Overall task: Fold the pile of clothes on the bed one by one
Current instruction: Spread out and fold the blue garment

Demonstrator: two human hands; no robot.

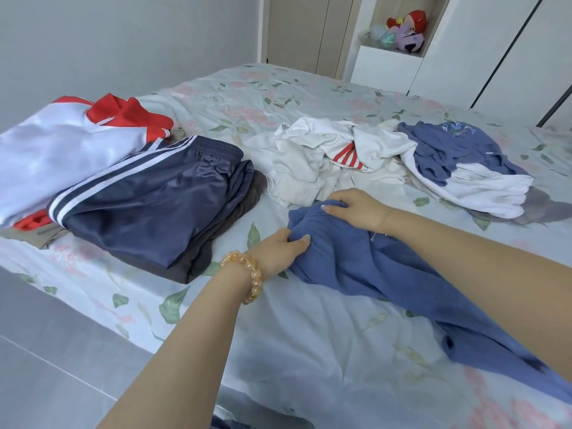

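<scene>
Both hands are on the blue garment (387, 274), which lies spread on the bed (309, 351) in front of the unfolded pile (356, 159). The left hand (283, 249) pinches its bunched near edge; the right hand (356, 209) has a grip on the same gathered end a little farther back, probably the waistband, though the crumpling hides that. Folding of this piece has barely begun. Next it wants pulling flat and square before a first fold, then joining the folded stack (148, 199) to the left
</scene>
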